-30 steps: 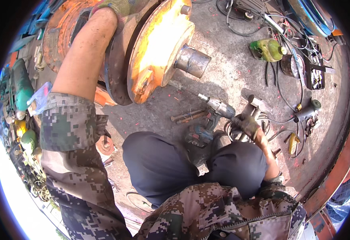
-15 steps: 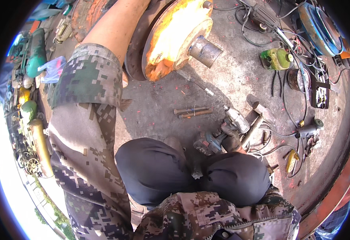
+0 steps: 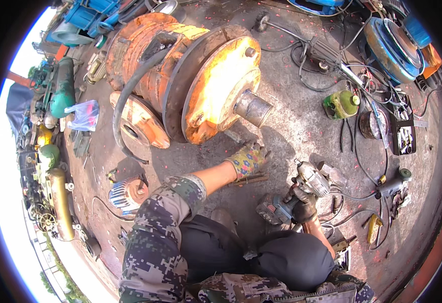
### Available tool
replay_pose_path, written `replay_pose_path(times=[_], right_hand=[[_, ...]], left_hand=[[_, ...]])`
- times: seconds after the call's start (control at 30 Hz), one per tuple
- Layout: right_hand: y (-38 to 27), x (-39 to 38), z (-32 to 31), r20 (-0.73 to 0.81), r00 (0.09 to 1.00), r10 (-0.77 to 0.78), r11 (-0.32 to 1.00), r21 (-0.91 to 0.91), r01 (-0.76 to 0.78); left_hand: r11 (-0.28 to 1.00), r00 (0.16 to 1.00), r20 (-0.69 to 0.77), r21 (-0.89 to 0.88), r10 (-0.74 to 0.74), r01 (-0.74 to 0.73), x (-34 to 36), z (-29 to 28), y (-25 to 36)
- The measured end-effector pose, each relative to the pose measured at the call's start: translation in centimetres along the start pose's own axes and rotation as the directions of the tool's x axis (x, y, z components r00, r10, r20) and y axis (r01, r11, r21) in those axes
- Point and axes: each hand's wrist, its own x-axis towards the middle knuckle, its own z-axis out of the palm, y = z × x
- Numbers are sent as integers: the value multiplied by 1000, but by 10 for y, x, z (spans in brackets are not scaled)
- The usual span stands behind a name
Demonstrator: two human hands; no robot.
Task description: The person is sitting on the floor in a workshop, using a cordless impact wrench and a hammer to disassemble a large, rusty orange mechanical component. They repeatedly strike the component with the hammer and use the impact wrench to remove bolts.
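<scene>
My left hand (image 3: pixel 250 160), in a yellow floral glove, reaches low over the floor below the orange machine's shaft. Its fingers are stretched forward and slightly apart. A thin metal rod (image 3: pixel 232 135) runs toward it, the near end hidden by the hand. Two long bolts (image 3: pixel 255 179) lie just below, partly covered. In a dark glove, my right hand (image 3: pixel 304 204) wraps round the grip of a cordless impact wrench (image 3: pixel 313 181), above my right knee. The wrench points up and away. Behind it a hammer head (image 3: pixel 334 173) is partly hidden.
A big orange motor (image 3: pixel 145 65) with a flange (image 3: pixel 221 86) and stub shaft (image 3: pixel 254 108) lies ahead. Right of it are a green jug (image 3: pixel 341 104), cables, a long grinder (image 3: pixel 327 53), an open tool case (image 3: pixel 405 136) and a yellow tool (image 3: pixel 374 228). A small motor (image 3: pixel 128 194) stands left.
My left arm has come down from the upper left, bringing the gloved hand over the rod. The view has tilted up, showing more of the orange motor. My right hand still holds the impact wrench.
</scene>
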Motion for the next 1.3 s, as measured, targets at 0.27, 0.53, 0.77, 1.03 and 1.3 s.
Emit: replay_pose_path(times=[0.27, 0.53, 0.77, 1.03, 1.3], right_hand=[[-55, -13, -33, -30, 964, -263, 878, -423, 226], [-76, -24, -1, 113, 966, -231, 696, -674, 246], [-78, -7, -57, 131, 990, -59, 902, -417, 109], [-109, 13, 31, 448, 862, -239, 315, -804, 505], [-205, 59, 136, 471, 865, -176, 911, -255, 324]], left_hand=[[759, 990, 133, -641, -40, 116, 90, -89, 50], [499, 998, -8, -866, 57, -35, 67, -126, 30], [511, 856, 369, -846, 362, 149, 38, -183, 6], [909, 947, -301, -417, -109, -28, 6, -203, 32], [965, 667, -697, -201, -263, 170, -55, -278, -96]])
